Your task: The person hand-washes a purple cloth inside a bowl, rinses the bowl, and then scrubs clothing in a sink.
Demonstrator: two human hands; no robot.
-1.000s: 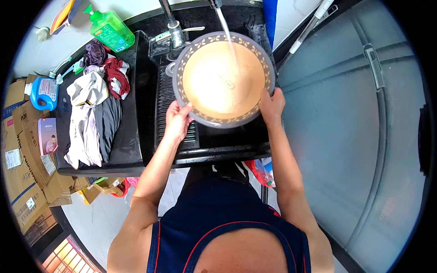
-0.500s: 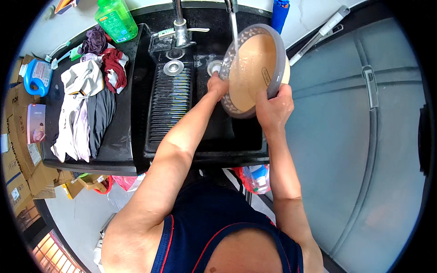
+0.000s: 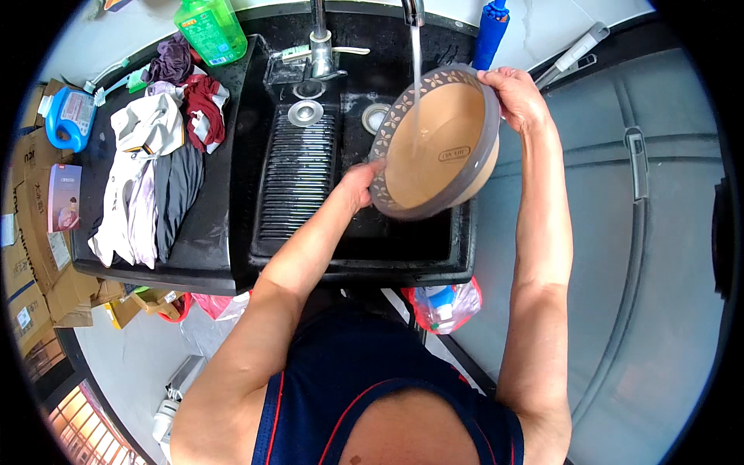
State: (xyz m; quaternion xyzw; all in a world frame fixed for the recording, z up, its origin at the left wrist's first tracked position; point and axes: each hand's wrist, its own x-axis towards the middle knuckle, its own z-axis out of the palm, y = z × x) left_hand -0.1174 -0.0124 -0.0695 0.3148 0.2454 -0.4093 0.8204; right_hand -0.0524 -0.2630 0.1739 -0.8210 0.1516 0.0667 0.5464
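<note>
A round beige basin (image 3: 422,167) with a grey, leaf-patterned rim is held tilted over the right part of the black sink (image 3: 387,260). Water runs from the faucet (image 3: 414,14) into it. My left hand (image 3: 359,184) is closed on the basin's left rim. At its upper right edge, my right hand (image 3: 518,98) grips the rim, thumb and fingers around it. Part of each hand's fingers is hidden by the basin.
Left of the sink's ribbed washboard (image 3: 296,178) lies a heap of clothes (image 3: 147,178). Behind it stands a green bottle (image 3: 211,35), with a blue detergent bottle (image 3: 71,120) at far left. A folded blue umbrella (image 3: 490,35) leans by the wall, and a frosted door (image 3: 573,225) is at right.
My right hand has shifted from the basin's lower right rim up to its upper right. The basin has turned, and its inside faces me more. My left hand sits lower on the rim.
</note>
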